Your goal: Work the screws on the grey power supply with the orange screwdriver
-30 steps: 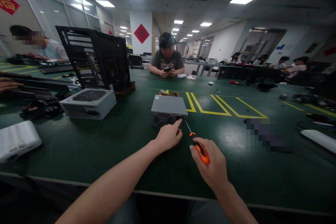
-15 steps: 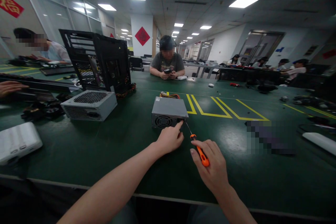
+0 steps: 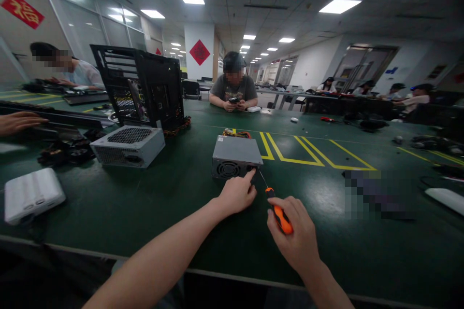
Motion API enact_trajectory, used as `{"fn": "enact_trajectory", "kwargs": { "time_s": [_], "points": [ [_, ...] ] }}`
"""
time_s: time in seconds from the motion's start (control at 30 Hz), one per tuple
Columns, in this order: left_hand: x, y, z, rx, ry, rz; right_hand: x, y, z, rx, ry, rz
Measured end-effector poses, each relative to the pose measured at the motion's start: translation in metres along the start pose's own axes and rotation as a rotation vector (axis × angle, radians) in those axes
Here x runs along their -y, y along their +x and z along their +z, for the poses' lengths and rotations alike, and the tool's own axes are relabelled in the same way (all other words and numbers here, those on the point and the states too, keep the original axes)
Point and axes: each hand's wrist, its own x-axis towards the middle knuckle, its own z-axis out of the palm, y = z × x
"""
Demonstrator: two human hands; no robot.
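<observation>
A grey power supply unit [image 3: 235, 154] lies on the green table [image 3: 181, 203] in front of me, its fan grille facing me. My left hand [image 3: 237, 195] is curled, its fingertip pressed against the unit's near right corner. My right hand [image 3: 295, 239] is wrapped round the orange-and-black handle of a screwdriver [image 3: 277, 212]. The thin shaft points at that same corner of the unit.
A second, larger power supply [image 3: 128, 145] and a black computer case [image 3: 141, 84] stand to the left. A white box [image 3: 32, 194] lies at the near left. Another person's hand [image 3: 20, 122] rests at the far left. A person [image 3: 234, 84] sits opposite. Yellow lines [image 3: 308, 152] mark the table.
Both hands hold nearly the same pose at the unit's corner. The whole view has drifted slightly as my head turned a little.
</observation>
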Motion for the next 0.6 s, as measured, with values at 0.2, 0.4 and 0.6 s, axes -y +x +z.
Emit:
{"fn": "enact_trajectory", "kwargs": {
  "time_s": [0.2,0.4,0.6],
  "points": [
    [-0.0024,-0.0006,-0.0033,0.015,-0.007,-0.017,-0.0039,-0.0035,-0.0001,-0.013,0.049,0.083],
    [-0.0018,-0.0014,-0.0031,0.001,-0.035,-0.007,-0.0016,-0.0035,0.0034,-0.034,0.008,0.055],
    [-0.0033,-0.0014,-0.0022,0.012,0.004,-0.033,0.0014,-0.0017,0.0024,0.039,-0.067,-0.049]
  ]
}}
